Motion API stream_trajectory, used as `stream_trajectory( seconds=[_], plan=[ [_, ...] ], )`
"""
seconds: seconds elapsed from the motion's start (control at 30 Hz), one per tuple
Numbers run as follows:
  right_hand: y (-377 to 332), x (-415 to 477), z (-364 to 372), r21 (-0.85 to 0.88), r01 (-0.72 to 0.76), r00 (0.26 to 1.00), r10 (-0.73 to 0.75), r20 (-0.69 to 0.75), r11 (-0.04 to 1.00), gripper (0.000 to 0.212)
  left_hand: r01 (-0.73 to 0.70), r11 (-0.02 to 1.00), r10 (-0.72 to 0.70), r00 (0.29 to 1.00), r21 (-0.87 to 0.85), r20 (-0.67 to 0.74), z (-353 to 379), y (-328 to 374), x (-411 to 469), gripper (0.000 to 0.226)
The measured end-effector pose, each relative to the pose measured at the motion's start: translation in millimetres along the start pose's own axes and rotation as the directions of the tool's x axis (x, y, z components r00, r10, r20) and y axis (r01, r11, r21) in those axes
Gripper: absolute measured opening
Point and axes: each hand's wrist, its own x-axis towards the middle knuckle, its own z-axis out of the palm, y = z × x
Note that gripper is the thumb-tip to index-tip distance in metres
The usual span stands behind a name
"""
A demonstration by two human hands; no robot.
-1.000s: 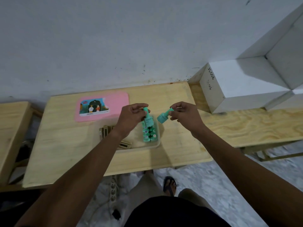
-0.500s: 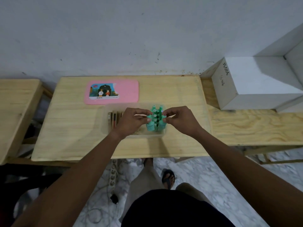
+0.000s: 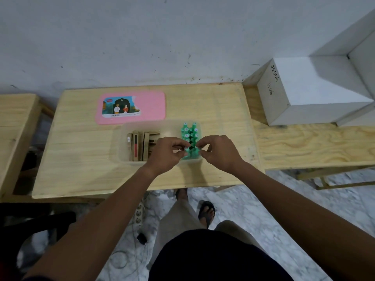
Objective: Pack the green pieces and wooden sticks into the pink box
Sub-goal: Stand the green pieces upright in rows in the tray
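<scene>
A translucent box tray (image 3: 121, 142) stands on the wooden table (image 3: 81, 159). Several green pieces (image 3: 190, 132) stand upright in two rows at its right end. Flat wooden sticks (image 3: 140, 146) lie on edge in its left part. The pink lid (image 3: 132, 107) with a picture sticker lies flat just behind the tray. My left hand (image 3: 167, 154) pinches the nearest green piece of the left row. My right hand (image 3: 218, 152) pinches the nearest green piece of the right row. Both hands partly hide those two pieces.
A white box (image 3: 304, 92) marked with handwriting sits on the plywood bench (image 3: 314, 147) to the right. Another wooden table (image 3: 14, 126) stands at the left. A power strip (image 3: 139, 216) and cables lie on the marble floor by my foot.
One second ago each hand held a green piece above the tray. Both pieces came down into the near end of the two rows. The camera view shifted slightly.
</scene>
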Motion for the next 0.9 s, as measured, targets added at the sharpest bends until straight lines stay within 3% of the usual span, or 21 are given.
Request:
stream_trajectory(
  seconds=[0.33, 0.67, 0.9],
  plan=[
    [-3, 2, 8, -0.227, 0.096, 0.994, -0.104, -0.024, 0.969, 0.019, -0.115, 0.962, 0.112, 0.993, 0.249, 0.028, 12, -3, 4, 0.022],
    [-12, 16, 2, -0.125, -0.136, 0.987, 0.146, 0.07, 0.983, 0.025, -0.039, 0.958, 0.02, 0.997, 0.284, 0.069, 11, 1, 13, 0.026],
    [-8, 15, 0, -0.065, -0.095, 0.991, 0.1, 0.086, 0.993, 0.025, 0.062, 0.978, -0.083, 0.991, 0.2, 0.101, 2, 3, 11, 0.026]
  ],
)
